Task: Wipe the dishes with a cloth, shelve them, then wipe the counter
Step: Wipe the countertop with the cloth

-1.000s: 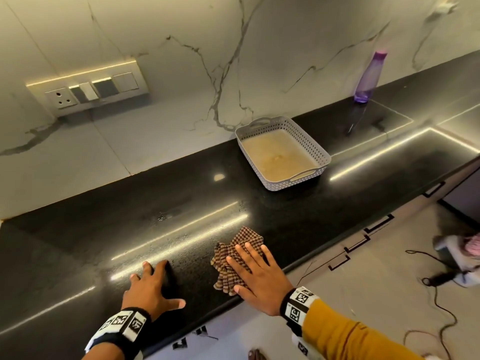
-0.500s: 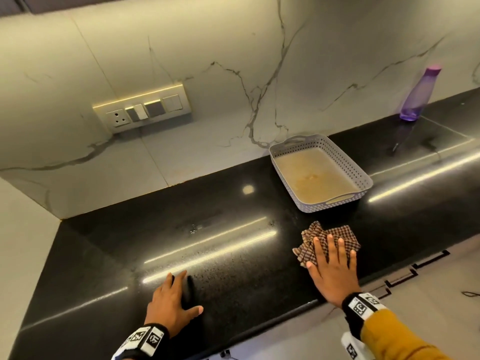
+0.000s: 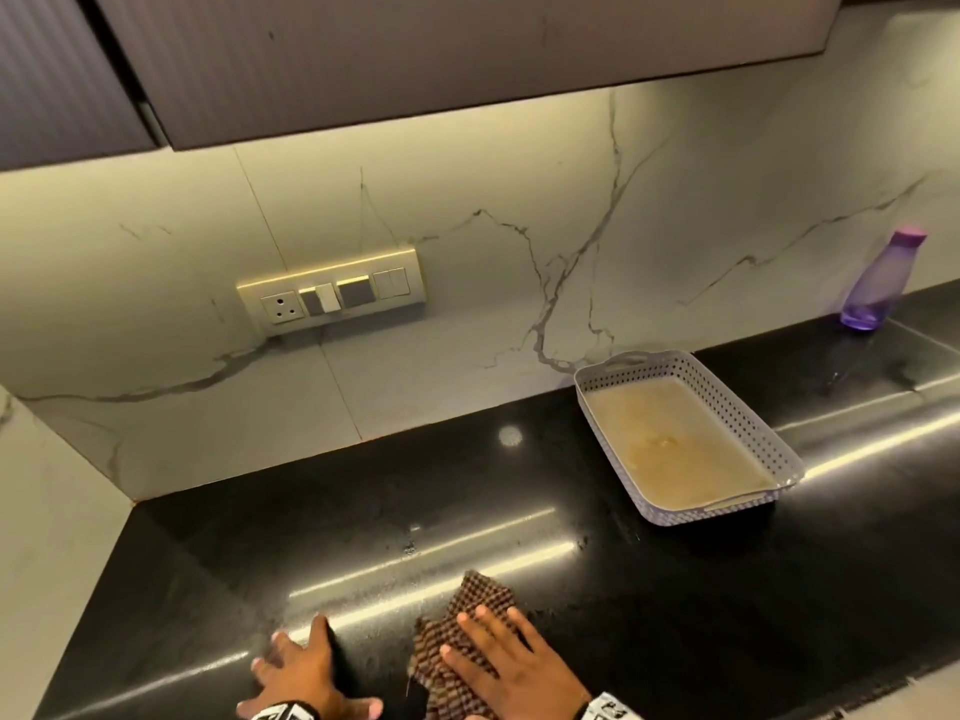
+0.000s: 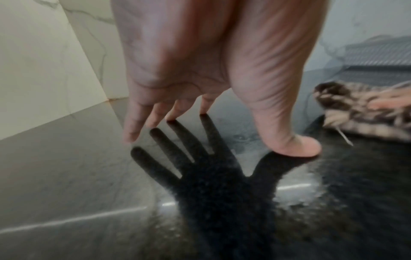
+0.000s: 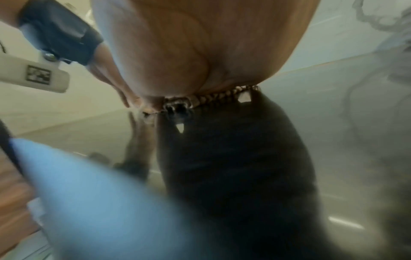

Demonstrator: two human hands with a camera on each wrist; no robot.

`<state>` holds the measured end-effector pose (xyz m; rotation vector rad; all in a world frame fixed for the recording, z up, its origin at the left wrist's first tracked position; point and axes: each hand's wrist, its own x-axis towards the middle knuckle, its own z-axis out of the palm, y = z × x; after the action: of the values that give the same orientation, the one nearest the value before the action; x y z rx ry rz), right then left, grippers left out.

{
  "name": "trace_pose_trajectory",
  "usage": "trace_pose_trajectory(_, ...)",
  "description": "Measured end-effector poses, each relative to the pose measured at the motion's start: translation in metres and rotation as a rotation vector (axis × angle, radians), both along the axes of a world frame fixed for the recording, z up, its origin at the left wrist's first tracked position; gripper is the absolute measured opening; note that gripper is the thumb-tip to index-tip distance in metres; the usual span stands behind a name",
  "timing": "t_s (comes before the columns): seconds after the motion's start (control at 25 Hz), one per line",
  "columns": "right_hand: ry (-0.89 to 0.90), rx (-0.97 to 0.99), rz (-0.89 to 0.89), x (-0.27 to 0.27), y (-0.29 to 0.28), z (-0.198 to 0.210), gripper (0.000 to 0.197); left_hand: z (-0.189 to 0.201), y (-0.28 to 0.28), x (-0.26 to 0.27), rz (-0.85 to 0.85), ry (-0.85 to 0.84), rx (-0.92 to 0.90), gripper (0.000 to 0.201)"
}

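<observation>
Brown-and-cream checked cloth (image 3: 470,646) lies flat on the glossy black stone counter (image 3: 675,589), near the front edge. It sits left of where it was half a sec ago: back then it lay just in front of the basket, now well apart from it and just beside our left hand. So we're mid sweep, cloth going right to left. We judge this the last step, counter wipe. No dishes show on the counter, so the shelving looks done.

Right hand (image 3: 511,667) lies palm-down on the cloth, fingers straight and spread, pressing it, not grasping. Right wrist view: only a thin edge of cloth (image 5: 213,98) peeks from under the palm.

Left hand (image 3: 306,672) braces on bare counter left of the cloth, fingers released and splayed, holding nothing. Left wrist view: tips of some fingers (image 4: 205,110) and the thumb touch the stone; cloth (image 4: 364,112) close by on the thumb side.

Containers: grey perforated plastic basket w/ handles (image 3: 623,439) sits toward the marble backsplash, right of centre. Nothing in it but a tan-stained floor. Purple translucent bottle w/ cap (image 3: 878,285) stands upright far right, by the wall; contents can't tell.

Counter surface right of the cloth has yet to be judged clean; glare hides it.
</observation>
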<state>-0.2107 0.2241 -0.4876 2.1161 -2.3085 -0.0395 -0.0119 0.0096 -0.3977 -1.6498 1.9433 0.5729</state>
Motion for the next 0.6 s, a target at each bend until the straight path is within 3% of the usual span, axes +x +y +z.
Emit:
trace_pose_trajectory(0.12,-0.009,0.047,-0.190,-0.077,-0.012,0.011,0.079,-0.008,-0.014,-0.002,0.085,-0.026,0.081,0.186)
trace_pose_trajectory(0.24,-0.128,0.122,-0.475,-0.149,-0.024,0.025,0.077,-0.005,-0.017,-0.010,0.036,-0.050,0.052,0.171)
trace_pose_trajectory(0.32,-0.074,0.152,-0.565,-0.164,-0.032,0.029,0.085,0.003,-0.018,-0.013,0.002,-0.057,0.101,0.171)
trace_pose_trajectory(0.44,-0.148,0.212,-0.548,-0.150,-0.045,0.026,0.096,0.005,-0.017,-0.012,-0.033,-0.069,0.139,0.182)
trace_pose_trajectory(0.6,-0.090,0.102,-0.349,-0.098,-0.024,0.011,0.085,0.001,-0.019,-0.004,-0.034,-0.074,0.157,0.185)
